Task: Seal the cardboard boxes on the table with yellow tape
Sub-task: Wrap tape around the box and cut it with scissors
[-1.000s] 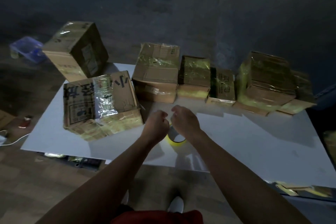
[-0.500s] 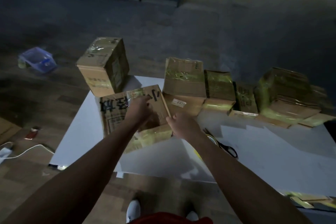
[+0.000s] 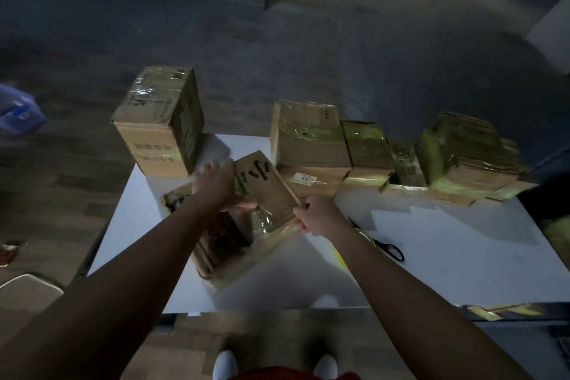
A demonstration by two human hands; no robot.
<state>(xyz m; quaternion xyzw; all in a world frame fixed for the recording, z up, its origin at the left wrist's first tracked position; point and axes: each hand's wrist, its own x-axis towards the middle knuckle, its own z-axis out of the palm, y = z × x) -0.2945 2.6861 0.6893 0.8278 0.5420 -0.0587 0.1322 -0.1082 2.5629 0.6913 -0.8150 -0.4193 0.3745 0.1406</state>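
Gripping the tilted cardboard box (image 3: 268, 191), left hand (image 3: 216, 183) clasps its top; right hand (image 3: 319, 214) pinches its right edge.

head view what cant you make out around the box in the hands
All head view:
- Tape roll: mostly behind the right forearm.
- Scissors: blades partly behind the same arm.
- Box: near face blurred; left hand covers part.
- Blue bin: cut off by left edge, blurred.

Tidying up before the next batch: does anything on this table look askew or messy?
The cardboard box held by the left hand and right hand is tipped at an angle, not flat on the white table, and its yellow tape looks wrinkled. Loose tape scraps sit along the table's near right edge.
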